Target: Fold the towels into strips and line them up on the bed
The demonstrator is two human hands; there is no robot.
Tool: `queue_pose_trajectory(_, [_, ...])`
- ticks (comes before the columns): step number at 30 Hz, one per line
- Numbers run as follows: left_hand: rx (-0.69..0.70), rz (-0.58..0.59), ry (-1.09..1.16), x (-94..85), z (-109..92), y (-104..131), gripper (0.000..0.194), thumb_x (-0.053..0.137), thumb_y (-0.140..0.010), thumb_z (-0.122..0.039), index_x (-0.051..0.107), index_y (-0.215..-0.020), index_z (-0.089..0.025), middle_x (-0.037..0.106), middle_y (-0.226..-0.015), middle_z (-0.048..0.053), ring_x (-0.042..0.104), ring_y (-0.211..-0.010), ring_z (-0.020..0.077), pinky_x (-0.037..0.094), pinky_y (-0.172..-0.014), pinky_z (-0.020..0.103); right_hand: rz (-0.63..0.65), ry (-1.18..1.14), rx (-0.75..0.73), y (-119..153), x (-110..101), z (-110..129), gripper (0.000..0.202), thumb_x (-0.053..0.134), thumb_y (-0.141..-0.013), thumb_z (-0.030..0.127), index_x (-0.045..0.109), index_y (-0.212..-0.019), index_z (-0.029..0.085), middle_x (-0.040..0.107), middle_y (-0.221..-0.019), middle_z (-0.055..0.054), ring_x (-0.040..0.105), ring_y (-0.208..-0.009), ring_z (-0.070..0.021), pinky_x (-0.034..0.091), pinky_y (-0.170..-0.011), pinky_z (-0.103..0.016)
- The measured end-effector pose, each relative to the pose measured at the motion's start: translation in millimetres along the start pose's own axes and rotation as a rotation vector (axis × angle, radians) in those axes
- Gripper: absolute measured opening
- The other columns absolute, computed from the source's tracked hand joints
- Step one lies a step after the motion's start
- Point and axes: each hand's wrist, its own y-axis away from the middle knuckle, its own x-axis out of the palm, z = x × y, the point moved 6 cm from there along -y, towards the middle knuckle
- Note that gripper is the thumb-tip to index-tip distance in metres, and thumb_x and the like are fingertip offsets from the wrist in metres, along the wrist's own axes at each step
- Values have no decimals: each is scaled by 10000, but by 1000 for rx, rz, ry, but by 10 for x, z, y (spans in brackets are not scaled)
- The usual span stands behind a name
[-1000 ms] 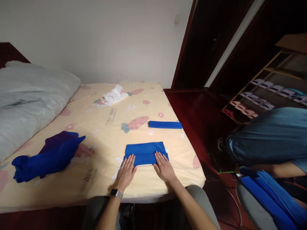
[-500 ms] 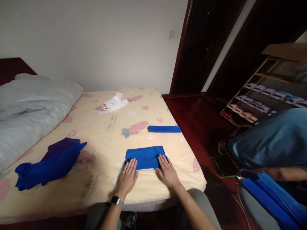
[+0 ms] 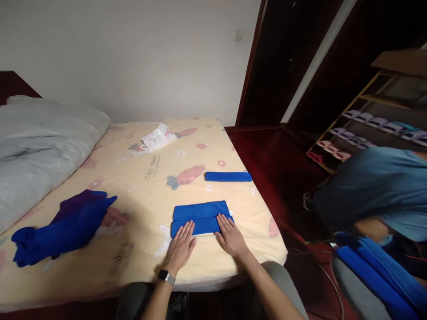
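A folded blue cloth [image 3: 200, 215] lies flat near the bed's front edge, with a fold line running across it. My left hand [image 3: 182, 246] rests its fingertips on the cloth's lower left part, fingers extended. On the lower right part lies my right hand [image 3: 231, 236], palm down with the fingers stretched out. Beyond the cloth is a narrow blue folded strip [image 3: 228, 177]. A crumpled blue and purple garment [image 3: 66, 229] lies at the left.
The patterned bed sheet [image 3: 147, 222] carries a white plastic bag [image 3: 158, 137] and a grey quilt [image 3: 43, 146]. At the right, a person in a blue shirt [image 3: 373, 191] sits near blue cloths [image 3: 376, 275] and a shoe rack [image 3: 347, 104].
My hands have moved slightly inward on the cloth, the left one to the right. The person at the right has shifted, with an arm now bent near the blue cloths. The view has tilted slightly.
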Motion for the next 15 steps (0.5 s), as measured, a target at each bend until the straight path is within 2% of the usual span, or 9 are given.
queue_pose_trajectory(5, [-58,-44,13,-67,314,110,624,384,-1014,-358,168,-1590,-254,350,-1605,42,348,-1471,219,309,-1218,456,45,-21,58,96,0,-262,675,456,-963,320,254,-1576,121,320,-1596,-132,308,-1480,-269,321,-1195,-477])
queue_pose_trajectory(10, [-124,-82,168,-122,602,158,586,403,-937,-161,394,-1513,-265,458,-1549,27,402,-1441,199,386,-1183,425,0,-128,84,143,-131,-440,674,491,-888,213,347,-1546,180,379,-1579,-116,358,-1454,-279,372,-1166,-488])
queue_pose_trajectory(15, [-224,-151,384,-148,804,129,558,441,-856,-108,560,-1371,-285,553,-1462,22,486,-1375,208,416,-1164,435,-64,-261,144,101,-268,-521,564,518,-853,164,530,-1414,209,580,-1394,-119,547,-1274,-292,448,-1088,-494])
